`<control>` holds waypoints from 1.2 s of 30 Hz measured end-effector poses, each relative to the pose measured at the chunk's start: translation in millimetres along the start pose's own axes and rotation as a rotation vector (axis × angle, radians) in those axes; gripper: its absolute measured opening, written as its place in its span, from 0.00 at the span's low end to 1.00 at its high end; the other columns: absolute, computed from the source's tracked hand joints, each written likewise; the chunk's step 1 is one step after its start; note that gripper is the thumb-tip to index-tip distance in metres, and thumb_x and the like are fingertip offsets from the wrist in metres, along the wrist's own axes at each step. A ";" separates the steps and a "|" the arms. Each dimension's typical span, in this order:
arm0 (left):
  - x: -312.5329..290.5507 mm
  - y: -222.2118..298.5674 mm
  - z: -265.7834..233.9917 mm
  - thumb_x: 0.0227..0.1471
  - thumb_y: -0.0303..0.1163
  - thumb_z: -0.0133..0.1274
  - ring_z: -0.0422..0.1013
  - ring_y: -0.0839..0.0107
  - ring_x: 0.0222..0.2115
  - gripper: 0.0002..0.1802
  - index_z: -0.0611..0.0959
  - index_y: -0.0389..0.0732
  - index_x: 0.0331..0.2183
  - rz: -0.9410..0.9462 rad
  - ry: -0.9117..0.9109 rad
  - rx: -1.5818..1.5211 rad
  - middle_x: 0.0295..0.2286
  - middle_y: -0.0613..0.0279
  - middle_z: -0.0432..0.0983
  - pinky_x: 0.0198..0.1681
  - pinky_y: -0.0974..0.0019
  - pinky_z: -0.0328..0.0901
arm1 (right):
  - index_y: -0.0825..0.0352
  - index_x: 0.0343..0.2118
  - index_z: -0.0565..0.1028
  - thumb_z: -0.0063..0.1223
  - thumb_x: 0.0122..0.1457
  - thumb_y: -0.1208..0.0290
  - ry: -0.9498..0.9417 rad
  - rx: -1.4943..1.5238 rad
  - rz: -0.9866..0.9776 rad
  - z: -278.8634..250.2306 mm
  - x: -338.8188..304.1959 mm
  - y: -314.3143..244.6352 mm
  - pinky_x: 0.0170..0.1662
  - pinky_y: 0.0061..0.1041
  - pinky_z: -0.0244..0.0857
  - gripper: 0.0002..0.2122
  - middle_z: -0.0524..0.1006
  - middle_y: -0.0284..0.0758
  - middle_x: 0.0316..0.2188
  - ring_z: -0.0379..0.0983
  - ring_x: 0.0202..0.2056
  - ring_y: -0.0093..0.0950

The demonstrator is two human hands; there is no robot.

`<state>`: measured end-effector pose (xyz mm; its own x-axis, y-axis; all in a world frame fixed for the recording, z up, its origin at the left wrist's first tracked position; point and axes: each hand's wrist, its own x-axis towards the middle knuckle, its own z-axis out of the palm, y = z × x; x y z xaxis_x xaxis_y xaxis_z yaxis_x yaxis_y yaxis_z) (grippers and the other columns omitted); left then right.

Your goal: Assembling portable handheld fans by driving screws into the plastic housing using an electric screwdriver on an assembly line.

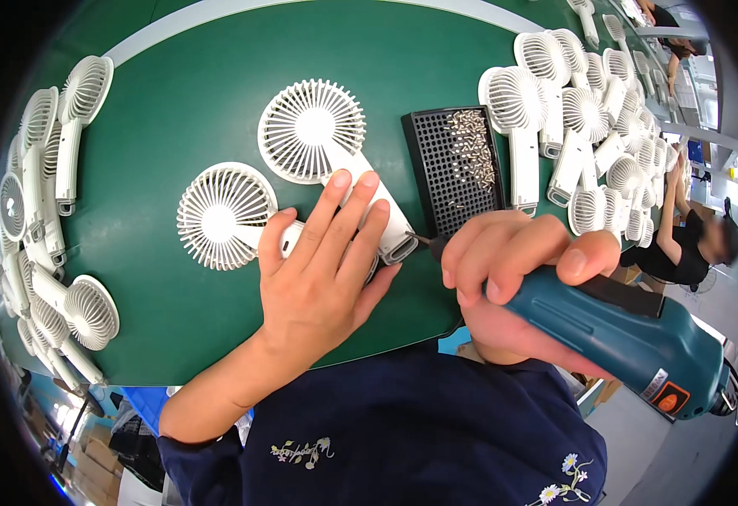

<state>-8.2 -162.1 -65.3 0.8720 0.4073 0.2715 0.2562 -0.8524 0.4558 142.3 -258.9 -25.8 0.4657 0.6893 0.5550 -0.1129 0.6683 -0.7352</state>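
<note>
Two white handheld fans lie on the green tabletop in front of me. My left hand (314, 261) spreads its fingers over the handles of both, the upper fan (314, 126) and the lower fan (226, 218), pressing them down. My right hand (521, 270) is wrapped round a teal electric screwdriver (614, 329), tilted with its body to the lower right. Its bit (422, 239) reaches the bottom end of the upper fan's handle; whether a screw sits there is too small to tell. Just beyond my right hand lies a black perforated tray (438, 181) with many small screws (472, 152) in it.
Many white fans are piled at the right (584, 114) and more are stacked along the left edge (70, 126) of the green table (175, 337). Another person (681, 253) in dark clothing is at the far right.
</note>
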 end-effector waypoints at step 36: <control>6.8 16.8 -11.0 0.33 0.26 0.69 0.66 0.66 0.23 0.11 0.84 0.39 0.25 0.153 0.142 -0.423 0.19 0.66 0.68 0.31 0.64 0.58 | 0.61 0.45 0.63 0.34 0.52 0.25 0.243 0.123 -0.094 29.3 -18.2 -16.9 0.15 0.30 0.58 0.38 0.68 0.37 0.20 0.61 0.11 0.28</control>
<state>-2.6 -170.0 -46.5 0.8135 0.3534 0.4619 -0.0886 -0.7097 0.6989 110.0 -274.6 -12.1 0.6739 0.5457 0.4981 -0.1582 0.7651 -0.6241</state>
